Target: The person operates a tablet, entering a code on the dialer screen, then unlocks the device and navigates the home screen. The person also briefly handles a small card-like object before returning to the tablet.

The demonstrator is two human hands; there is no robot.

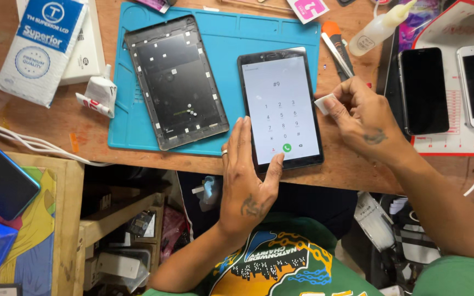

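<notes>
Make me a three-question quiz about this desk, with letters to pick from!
1. Where does the dark back cover lie?
A on the blue mat
B on the floor
C on a chair

2. How many phones lie on the red-edged mat?
A two
B five
C none

3. The tablet screen is:
A lit, showing a dial pad
B dark
C shattered

Answers: 1 A, it rests on the mat. 2 A, one black, one white. 3 A, the left hand thumb touches the glowing keypad, while the right hand pinches a small white piece.
</notes>
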